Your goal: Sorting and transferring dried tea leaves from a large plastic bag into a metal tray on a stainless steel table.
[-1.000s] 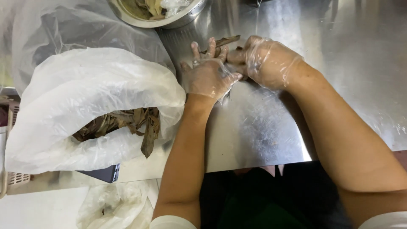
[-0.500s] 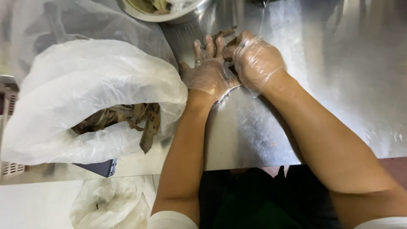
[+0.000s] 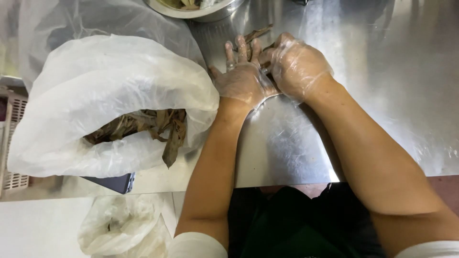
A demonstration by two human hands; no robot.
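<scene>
Together, two gloved hands press a dried leaf strip (image 3: 254,36) onto the steel counter (image 3: 382,95).

Brown, crinkled and narrow, the strip pokes out at twelve o'clock from the left hand (image 3: 243,79), whose fingers lie spread flat on it. The right hand (image 3: 296,67) curls half closed just beside, touching the left; its grasp cannot be told. More brown leaves (image 3: 143,124) fill the white plastic bag (image 3: 110,86) at nine o'clock; a metal bowl (image 3: 201,10) sits at eleven.
</scene>
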